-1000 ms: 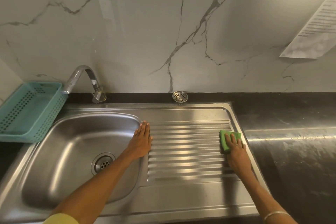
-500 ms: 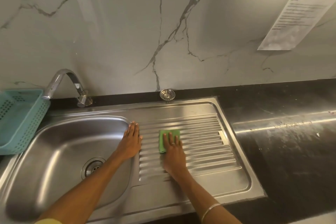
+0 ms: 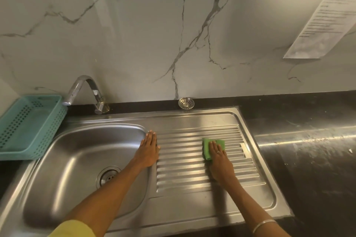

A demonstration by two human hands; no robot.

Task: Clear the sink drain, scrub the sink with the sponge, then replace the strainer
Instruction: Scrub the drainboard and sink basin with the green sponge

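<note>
The right hand [image 3: 218, 157] lies flat on the green sponge [image 3: 212, 147], fingers straight, pressing it onto the ribbed drainboard toward the sink's [image 3: 192, 119] right end. The left hand [image 3: 149, 149] rests open on the ridge between basin and drainboard. The strainer [image 3: 186, 103] sits on the tabletop's back edge, beyond both hands and roughly between them; the open drain [image 3: 108, 176] lies nearer the left.

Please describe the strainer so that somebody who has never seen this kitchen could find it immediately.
Start at the steel sink and follow its back edge to the dark ledge under the marble wall. The strainer stands there, behind the ribbed drainboard, right of the tap. It is a small round metal disc with slots.
</note>
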